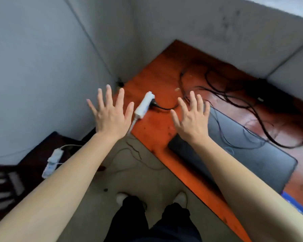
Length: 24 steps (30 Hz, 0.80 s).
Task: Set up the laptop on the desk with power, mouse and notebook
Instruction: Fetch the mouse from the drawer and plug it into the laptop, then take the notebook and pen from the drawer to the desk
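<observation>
A closed dark laptop (248, 154) lies on the reddish wooden desk (157, 123), near its front edge. A white power strip (144, 104) rests at the desk's left corner with a black plug and cable (162, 107) in it. Thin black cables (234, 102) sprawl over the laptop and the back of the desk. My left hand (110, 114) is held out with fingers spread, left of the strip and holding nothing. My right hand (191, 117) hovers with fingers spread over the laptop's left end, also holding nothing. A blue object (297, 206), perhaps a notebook, shows at the right edge.
Grey walls close in the desk on the left and behind. A second white power strip (52, 161) lies on a dark chair (24, 165) at the lower left. My legs and white shoes (179, 198) stand on the grey floor in front of the desk.
</observation>
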Tool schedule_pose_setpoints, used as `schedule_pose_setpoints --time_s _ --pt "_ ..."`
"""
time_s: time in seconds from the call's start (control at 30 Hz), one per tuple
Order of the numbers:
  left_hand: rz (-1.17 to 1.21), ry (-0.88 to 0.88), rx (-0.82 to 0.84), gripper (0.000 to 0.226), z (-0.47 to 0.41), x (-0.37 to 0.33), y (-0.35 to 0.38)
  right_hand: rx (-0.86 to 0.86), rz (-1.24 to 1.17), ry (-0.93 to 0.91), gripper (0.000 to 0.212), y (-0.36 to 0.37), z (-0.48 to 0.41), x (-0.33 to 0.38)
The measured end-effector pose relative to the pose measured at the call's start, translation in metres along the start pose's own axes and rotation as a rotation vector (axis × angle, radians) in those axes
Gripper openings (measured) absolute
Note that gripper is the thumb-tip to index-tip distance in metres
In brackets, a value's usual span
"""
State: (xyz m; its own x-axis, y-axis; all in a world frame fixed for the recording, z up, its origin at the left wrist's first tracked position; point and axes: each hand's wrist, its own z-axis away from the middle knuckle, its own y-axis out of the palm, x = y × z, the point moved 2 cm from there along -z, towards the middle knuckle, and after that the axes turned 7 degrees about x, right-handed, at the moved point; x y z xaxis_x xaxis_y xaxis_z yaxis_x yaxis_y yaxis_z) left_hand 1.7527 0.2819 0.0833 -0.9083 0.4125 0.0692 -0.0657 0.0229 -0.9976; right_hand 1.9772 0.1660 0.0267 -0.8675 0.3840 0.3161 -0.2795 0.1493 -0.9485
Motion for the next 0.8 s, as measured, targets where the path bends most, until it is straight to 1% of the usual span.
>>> schedule_pose_setpoints --time_s 0.1,0.17,0.2,0.23,0.37,0.43,0.47,0.53,0.67,0.8 --pt "-0.027 -0.179 -0.076 0.067 0.030 0.072 -0.053 -0.009 -0.030 -0.192 0.061 -0.026 -0.023 0.070" --pt "-0.045 -0.333 -0.134 0.068 0.068 0.131 -0.088 -0.025 -0.049 -0.357 0.063 -0.044 -0.028 0.141" --pt "-0.039 -0.373 -0.142 0.068 0.077 0.147 -0.097 -0.038 -0.056 -0.389 0.063 -0.051 -0.031 0.161" --pt "-0.040 -0.443 -0.160 0.068 0.098 0.174 -0.110 -0.054 -0.078 -0.458 0.063 -0.059 -0.028 0.197" --pt "-0.038 -0.625 -0.227 0.066 0.168 0.261 -0.146 -0.079 -0.101 -0.668 0.073 -0.074 -0.001 0.321" --pt "-0.046 -0.691 -0.256 0.066 0.202 0.297 -0.156 -0.054 -0.075 -0.742 0.078 -0.073 0.019 0.373" --pt "-0.054 -0.749 -0.282 0.066 0.238 0.329 -0.163 -0.045 -0.070 -0.812 0.080 -0.069 0.040 0.419" --pt "-0.088 -0.793 -0.305 0.066 0.281 0.367 -0.172 -0.027 -0.058 -0.892 0.082 -0.063 0.068 0.472" --pt "-0.202 -0.909 -0.303 0.068 0.408 0.468 -0.190 -0.046 -0.065 -1.121 0.082 -0.051 0.162 0.610" --pt "-0.293 -1.021 -0.334 0.068 0.533 0.553 -0.212 -0.061 -0.107 -1.267 0.080 -0.043 0.261 0.738"
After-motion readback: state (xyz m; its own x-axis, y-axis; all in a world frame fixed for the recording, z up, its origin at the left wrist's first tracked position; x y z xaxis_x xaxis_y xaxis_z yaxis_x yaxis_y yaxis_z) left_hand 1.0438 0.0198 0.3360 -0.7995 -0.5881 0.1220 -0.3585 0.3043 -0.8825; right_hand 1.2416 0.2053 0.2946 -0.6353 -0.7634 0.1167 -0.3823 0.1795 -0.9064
